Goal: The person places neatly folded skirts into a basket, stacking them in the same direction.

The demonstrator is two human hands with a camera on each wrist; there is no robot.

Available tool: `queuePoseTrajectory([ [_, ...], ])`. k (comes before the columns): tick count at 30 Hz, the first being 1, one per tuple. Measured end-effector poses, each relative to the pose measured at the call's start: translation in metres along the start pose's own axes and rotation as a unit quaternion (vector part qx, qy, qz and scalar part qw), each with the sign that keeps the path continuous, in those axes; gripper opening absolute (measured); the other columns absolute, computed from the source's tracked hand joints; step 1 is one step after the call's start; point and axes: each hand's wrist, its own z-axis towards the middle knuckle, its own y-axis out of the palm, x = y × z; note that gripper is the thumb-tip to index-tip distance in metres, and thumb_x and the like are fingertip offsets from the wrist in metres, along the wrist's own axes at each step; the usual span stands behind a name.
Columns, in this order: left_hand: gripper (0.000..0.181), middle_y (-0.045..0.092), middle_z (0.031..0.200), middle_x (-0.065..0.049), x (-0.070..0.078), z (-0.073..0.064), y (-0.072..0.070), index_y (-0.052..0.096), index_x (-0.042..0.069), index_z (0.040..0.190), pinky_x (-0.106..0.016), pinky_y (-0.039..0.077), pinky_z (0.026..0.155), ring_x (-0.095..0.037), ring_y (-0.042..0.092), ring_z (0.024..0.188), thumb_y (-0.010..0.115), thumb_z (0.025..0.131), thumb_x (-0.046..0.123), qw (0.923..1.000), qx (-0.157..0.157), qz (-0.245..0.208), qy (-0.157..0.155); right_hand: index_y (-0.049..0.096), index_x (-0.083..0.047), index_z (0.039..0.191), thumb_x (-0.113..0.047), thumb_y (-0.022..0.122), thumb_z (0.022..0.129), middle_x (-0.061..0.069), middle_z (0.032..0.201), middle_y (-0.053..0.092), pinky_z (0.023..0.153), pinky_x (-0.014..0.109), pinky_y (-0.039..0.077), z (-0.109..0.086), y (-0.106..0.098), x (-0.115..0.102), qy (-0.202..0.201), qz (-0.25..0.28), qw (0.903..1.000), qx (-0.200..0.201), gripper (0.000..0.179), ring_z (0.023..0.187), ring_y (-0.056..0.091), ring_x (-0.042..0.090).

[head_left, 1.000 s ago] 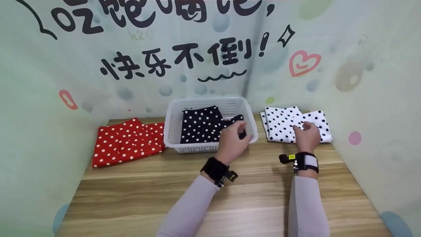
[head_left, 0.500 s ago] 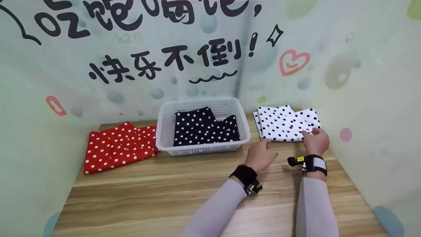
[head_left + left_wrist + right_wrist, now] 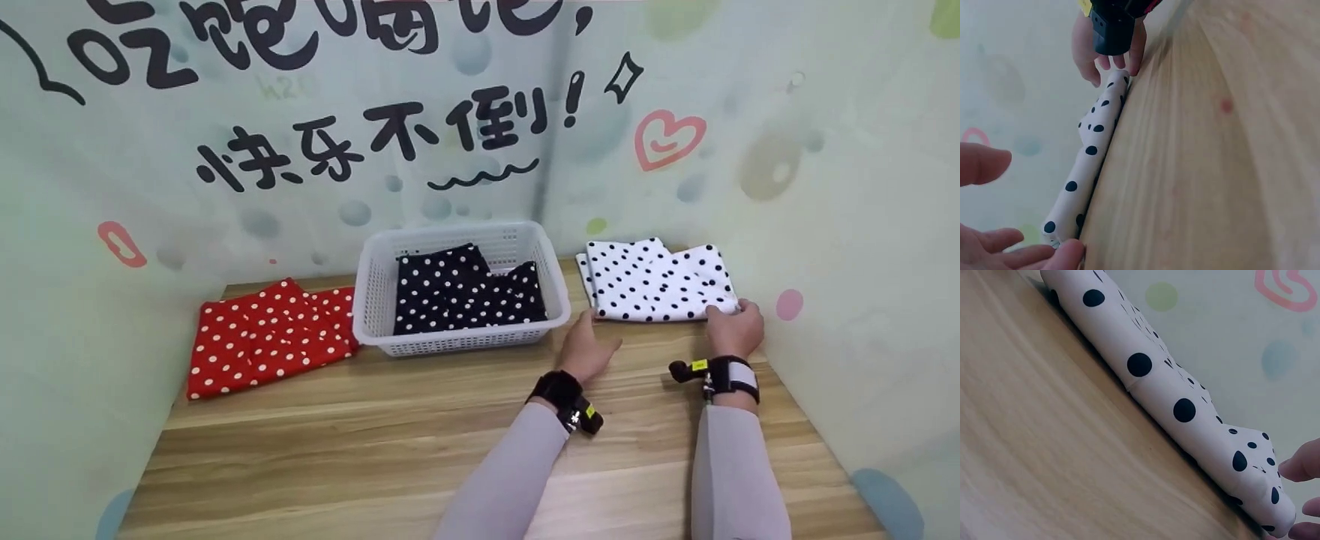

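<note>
A folded white cloth (image 3: 652,281) with black dots lies at the back right of the table. My left hand (image 3: 587,351) is at its near left corner; in the left wrist view a fingertip (image 3: 1069,253) meets the end of the fold (image 3: 1092,149), and the thumb (image 3: 982,163) stands well off it. My right hand (image 3: 736,330) is at the near right corner, thumb and fingers spread around the end. From the right wrist view, the cloth's thick rolled edge (image 3: 1185,433) runs down toward the fingers (image 3: 1304,530), which are partly out of frame.
Left of the white cloth stands a white plastic basket (image 3: 559,311) with a folded black dotted cloth (image 3: 465,296) inside. A folded red dotted cloth (image 3: 270,341) lies further left, against the basket. A printed curtain (image 3: 420,187) encloses the wooden table (image 3: 337,450).
My left hand has left the basket and moved right to the white cloth's near left corner. My right hand has shifted right, off the cloth's top to its near right corner.
</note>
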Motion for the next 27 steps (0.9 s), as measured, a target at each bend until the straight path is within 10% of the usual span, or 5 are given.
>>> queuePoseTrajectory([
  [17,0.063,0.063,0.131,-0.005,-0.004,0.007,0.003,0.049,0.013,0.143,-0.029,0.049,0.102,-0.019,0.060,0.119,0.074,0.086,0.024,0.9972,0.039,-0.063,0.011,0.042,-0.005,0.147,-0.034,0.063,0.090,0.016,0.147,0.048,0.115,0.037,0.037,-0.003,0.000,0.004,-0.002,0.015,0.9993,0.035,0.068,0.133,0.046,0.029],
  [27,0.036,0.068,0.084,0.017,-0.004,0.002,-0.005,0.071,0.023,0.113,-0.028,0.049,0.078,-0.007,0.063,0.079,0.068,0.086,0.047,0.9888,0.131,0.010,-0.071,0.052,-0.005,0.141,-0.033,0.065,0.088,0.014,0.144,0.054,0.112,0.035,0.041,-0.010,-0.011,0.013,0.038,0.040,0.9976,0.043,0.061,0.130,0.050,0.027],
])
